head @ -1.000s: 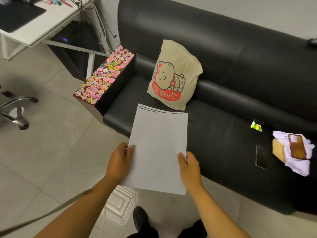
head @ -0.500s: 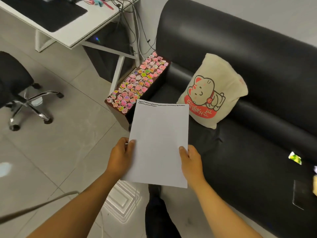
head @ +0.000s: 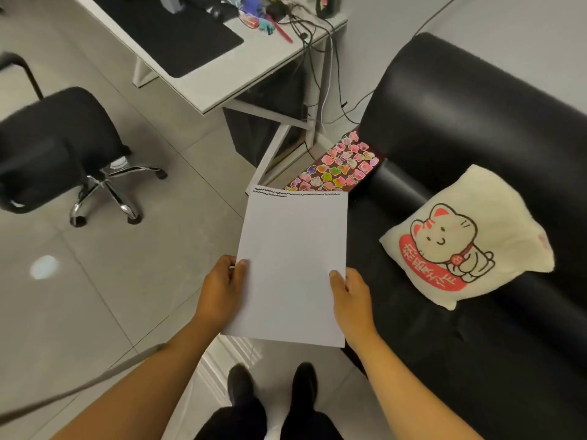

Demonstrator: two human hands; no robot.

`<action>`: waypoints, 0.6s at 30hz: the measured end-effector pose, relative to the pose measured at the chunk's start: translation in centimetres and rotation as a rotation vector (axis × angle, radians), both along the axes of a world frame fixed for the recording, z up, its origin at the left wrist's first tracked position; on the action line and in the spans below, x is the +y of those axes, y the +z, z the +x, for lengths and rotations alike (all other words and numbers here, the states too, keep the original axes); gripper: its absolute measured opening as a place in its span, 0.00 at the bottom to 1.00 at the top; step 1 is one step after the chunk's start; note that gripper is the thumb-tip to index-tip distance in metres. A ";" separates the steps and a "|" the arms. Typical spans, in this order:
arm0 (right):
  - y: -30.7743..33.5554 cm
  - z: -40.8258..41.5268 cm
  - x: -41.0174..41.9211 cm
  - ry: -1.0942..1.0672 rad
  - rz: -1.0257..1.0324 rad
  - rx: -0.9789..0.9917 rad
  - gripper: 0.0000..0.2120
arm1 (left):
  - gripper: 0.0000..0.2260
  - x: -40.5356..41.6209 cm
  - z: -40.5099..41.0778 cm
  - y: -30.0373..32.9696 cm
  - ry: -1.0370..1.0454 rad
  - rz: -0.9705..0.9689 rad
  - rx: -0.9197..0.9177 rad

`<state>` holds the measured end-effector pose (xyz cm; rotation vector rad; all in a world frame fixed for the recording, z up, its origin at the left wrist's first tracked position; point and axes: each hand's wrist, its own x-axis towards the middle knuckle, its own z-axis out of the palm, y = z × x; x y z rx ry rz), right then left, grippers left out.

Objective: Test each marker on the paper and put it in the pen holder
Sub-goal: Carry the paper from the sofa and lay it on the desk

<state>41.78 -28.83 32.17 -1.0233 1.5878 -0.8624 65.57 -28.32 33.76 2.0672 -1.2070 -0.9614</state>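
Observation:
I hold a white sheet of paper in front of me with both hands; a thin scribbled line runs along its top edge. My left hand grips its lower left edge, thumb on top. My right hand grips its lower right edge. On the far white desk lies a cluster of colourful pens or markers, among them a pink one, too small to tell apart. No pen holder can be made out.
A black sofa with a cat-print cushion fills the right. Its armrest carries colourful stickers. A black office chair stands at the left on the tiled floor. Cables hang off the desk, which holds a black mat.
The view has swung left from the sofa toward the desk and chair. The paper stays held in both hands.

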 end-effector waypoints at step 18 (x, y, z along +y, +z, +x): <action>1.1 25.6 -18.1 0.053 0.032 0.017 0.07 | 0.10 -17.6 26.5 0.4 -0.017 -0.043 0.039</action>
